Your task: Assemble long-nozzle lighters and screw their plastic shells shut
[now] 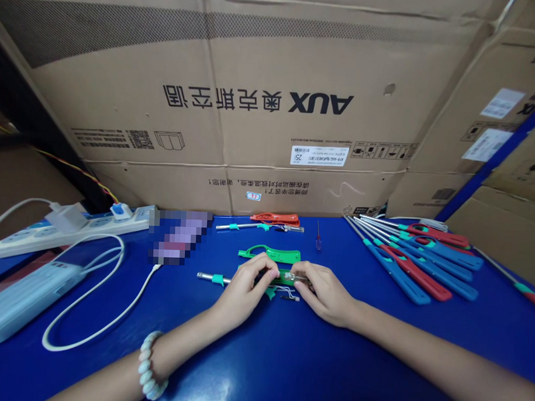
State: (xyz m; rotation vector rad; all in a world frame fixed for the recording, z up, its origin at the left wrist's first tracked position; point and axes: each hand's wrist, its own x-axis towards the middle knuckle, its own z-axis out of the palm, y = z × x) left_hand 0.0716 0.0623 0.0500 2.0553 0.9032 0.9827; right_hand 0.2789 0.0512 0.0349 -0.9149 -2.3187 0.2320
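Observation:
Over the blue table, my left hand [249, 284] and my right hand [328, 293] work close together. Between them shows part of a green lighter shell half [285, 276]. My right fingers close round a small clear lighter fuel tank [296, 276] with a metallic-looking end. The left thumb and forefinger are pinched over the shell; what they hold is hidden. A metal lighter tube [208, 277] with a teal collar lies partly beneath my left hand. Near the fingertips is a small black igniter piece [289, 298] with white wires. Just behind lies another green shell half [274, 254].
Red shell parts [275, 218] and a second lighter tube [244, 226] lie farther back, near a screwdriver [318, 240]. Several blue and red lighters [427, 261] fan out at right. A power strip [104, 224], power bank [31, 297], white cable [75, 349] and blurred phone [181, 238] occupy the left.

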